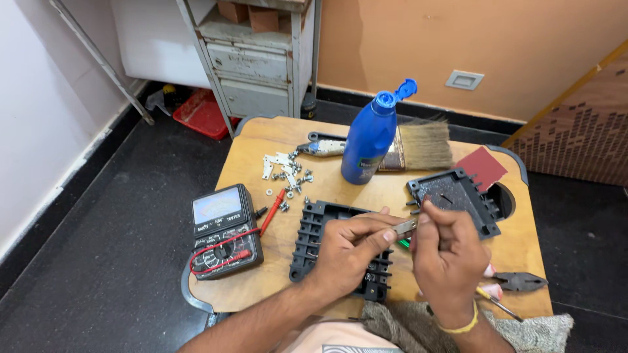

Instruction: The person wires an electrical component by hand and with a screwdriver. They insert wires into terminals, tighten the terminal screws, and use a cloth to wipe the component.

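My left hand (350,248) and my right hand (448,258) meet over a small wooden table (261,140). Both pinch a small flat metal strip (405,227) between their fingertips. Under my left hand lies a black ribbed plastic housing (309,238). A second black plastic cover (451,193) lies just beyond my right hand. A bit of green shows under the strip; I cannot tell what it is.
An analog multimeter (222,229) with red probes sits at the left. Loose screws and metal brackets (288,171), a blue bottle (367,140) with open cap, a paintbrush (418,145), red sandpaper (482,167), pliers (520,282) and a cloth (405,327) lie around. A metal cabinet (255,65) stands behind.
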